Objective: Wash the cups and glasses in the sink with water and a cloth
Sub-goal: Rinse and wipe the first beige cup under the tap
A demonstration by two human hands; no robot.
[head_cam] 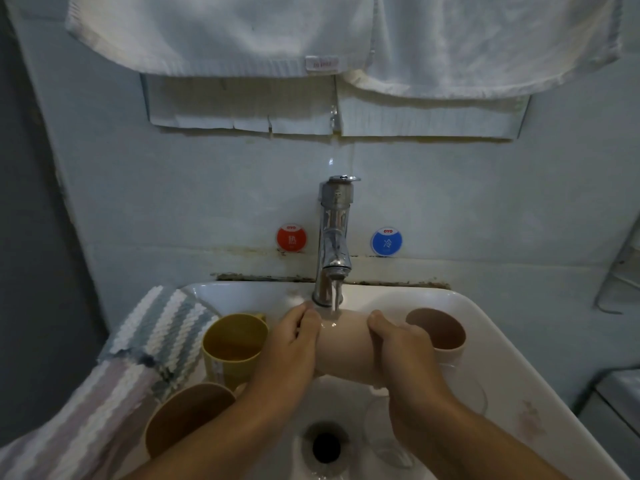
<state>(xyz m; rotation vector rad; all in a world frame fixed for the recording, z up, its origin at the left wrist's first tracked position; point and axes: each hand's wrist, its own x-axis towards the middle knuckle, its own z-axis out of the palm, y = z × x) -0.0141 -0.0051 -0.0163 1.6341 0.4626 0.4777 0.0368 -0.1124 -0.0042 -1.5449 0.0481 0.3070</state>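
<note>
Two hands hold one pale pink plastic cup (343, 344) on its side under the chrome tap (334, 237), near the white sink's back edge (242, 289): left hand (294, 341) curled round one end, right hand (398, 344) round the other, its long axis lying left-to-right between them, equally near both.

A pale pink cup (343, 344) lies sideways under the running tap; yellow (233, 344), brown (187, 415) and pink (438, 332) cups and clear glasses (386, 434) sit in the sink (502, 327), striped cloth (162, 334) on its left rim
</note>
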